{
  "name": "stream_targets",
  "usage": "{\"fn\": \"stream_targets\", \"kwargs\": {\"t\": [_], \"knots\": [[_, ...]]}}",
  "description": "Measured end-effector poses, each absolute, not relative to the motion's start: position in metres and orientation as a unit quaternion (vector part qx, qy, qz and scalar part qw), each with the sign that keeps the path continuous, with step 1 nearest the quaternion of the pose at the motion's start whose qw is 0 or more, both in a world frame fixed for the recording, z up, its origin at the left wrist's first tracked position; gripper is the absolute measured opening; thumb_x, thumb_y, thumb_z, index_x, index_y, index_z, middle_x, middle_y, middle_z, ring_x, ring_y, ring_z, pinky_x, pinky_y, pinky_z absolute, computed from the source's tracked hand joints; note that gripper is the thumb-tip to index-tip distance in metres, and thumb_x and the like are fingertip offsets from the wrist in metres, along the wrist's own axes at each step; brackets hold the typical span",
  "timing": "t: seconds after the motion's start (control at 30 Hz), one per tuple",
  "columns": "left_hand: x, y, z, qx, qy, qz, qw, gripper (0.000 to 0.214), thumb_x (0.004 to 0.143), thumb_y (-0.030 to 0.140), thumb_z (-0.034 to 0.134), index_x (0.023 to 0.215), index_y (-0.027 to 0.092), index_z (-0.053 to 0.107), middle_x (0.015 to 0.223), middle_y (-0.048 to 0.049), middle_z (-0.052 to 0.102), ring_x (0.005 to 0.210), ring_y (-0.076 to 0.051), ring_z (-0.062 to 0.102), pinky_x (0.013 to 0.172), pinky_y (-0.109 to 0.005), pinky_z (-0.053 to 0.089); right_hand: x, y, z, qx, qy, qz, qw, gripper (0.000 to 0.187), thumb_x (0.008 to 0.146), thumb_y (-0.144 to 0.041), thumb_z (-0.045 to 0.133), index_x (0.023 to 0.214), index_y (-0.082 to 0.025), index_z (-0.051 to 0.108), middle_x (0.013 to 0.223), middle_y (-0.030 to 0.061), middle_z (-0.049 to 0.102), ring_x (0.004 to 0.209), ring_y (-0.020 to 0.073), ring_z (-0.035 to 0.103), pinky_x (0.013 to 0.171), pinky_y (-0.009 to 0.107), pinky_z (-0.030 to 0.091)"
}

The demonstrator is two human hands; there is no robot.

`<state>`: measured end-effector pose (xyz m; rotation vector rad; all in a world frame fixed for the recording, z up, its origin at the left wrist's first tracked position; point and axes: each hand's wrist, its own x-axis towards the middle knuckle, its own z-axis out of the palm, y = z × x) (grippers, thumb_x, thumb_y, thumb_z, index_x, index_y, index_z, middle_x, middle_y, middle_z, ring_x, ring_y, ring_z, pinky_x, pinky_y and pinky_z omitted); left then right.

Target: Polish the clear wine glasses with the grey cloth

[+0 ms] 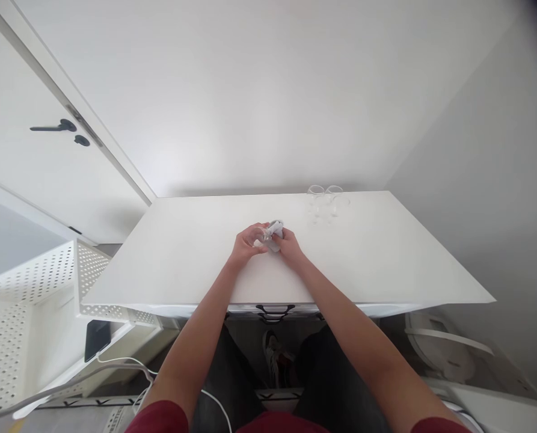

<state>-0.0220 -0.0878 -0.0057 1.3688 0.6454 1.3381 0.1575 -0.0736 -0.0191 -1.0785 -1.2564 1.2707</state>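
Note:
Over the middle of a white table (182, 258), both my hands meet. My left hand (246, 243) is closed round a small clear glass (258, 238). My right hand (287, 245) is closed on a white cloth (275, 231) pressed against that glass. Two more clear glasses (325, 201) stand at the far edge of the table, right of centre, away from both hands.
A white wall rises behind the table and a grey wall on the right. A white door with a black handle (54, 127) is on the left. A white perforated shelf unit (38, 282) stands by the table's left corner, with cables on the floor.

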Motion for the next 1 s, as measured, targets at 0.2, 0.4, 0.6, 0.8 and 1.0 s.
{"fn": "stream_targets", "kwargs": {"t": [0.2,0.4,0.6,0.8,1.0], "knots": [[-0.024,-0.086,-0.007,0.569,0.283,0.567,0.524,0.066,0.058,0.033,0.1,0.119,0.022,0.076,0.138,-0.0164,0.069,0.119,-0.035,0.068,0.1,-0.047,0.053,0.162,-0.073,-0.019,-0.499,-0.512,0.482,0.506,0.046,0.074,-0.06,0.073,0.092,-0.018,0.07,0.078,0.0031,0.065,0.073,0.0199,0.058,0.066,0.031,0.045],[-0.023,-0.088,-0.003,0.544,0.28,0.58,0.538,0.072,0.056,0.037,0.101,0.121,0.022,0.075,0.14,-0.0164,0.067,0.13,-0.038,0.063,0.102,-0.047,0.053,0.157,-0.074,-0.019,-0.458,-0.553,0.501,0.484,0.042,0.074,-0.053,0.072,0.097,-0.018,0.069,0.082,0.004,0.067,0.08,0.0215,0.06,0.072,0.033,0.048],[-0.02,-0.091,0.002,0.562,0.302,0.575,0.512,0.063,0.061,0.038,0.098,0.118,0.022,0.076,0.141,-0.0162,0.066,0.121,-0.038,0.067,0.1,-0.048,0.053,0.157,-0.079,-0.013,-0.49,-0.548,0.408,0.541,0.019,0.081,-0.037,0.063,0.086,-0.02,0.069,0.084,0.0031,0.067,0.083,0.0217,0.059,0.082,0.037,0.049],[-0.027,-0.086,-0.003,0.5,0.309,0.636,0.5,0.068,0.07,0.051,0.092,0.126,0.022,0.07,0.149,-0.0189,0.06,0.124,-0.037,0.068,0.11,-0.054,0.049,0.157,-0.084,-0.001,-0.404,-0.446,0.499,0.624,0.038,0.082,-0.042,0.07,0.113,-0.022,0.067,0.12,0.01,0.07,0.107,0.0248,0.064,0.094,0.039,0.051],[-0.03,-0.082,-0.007,0.47,0.299,0.637,0.533,0.068,0.072,0.051,0.091,0.129,0.022,0.068,0.154,-0.0191,0.055,0.12,-0.034,0.07,0.109,-0.052,0.051,0.156,-0.094,0.003,-0.331,-0.675,0.424,0.505,0.039,0.083,-0.033,0.064,0.122,-0.024,0.066,0.132,0.01,0.067,0.121,0.0268,0.06,0.102,0.041,0.048]]}}
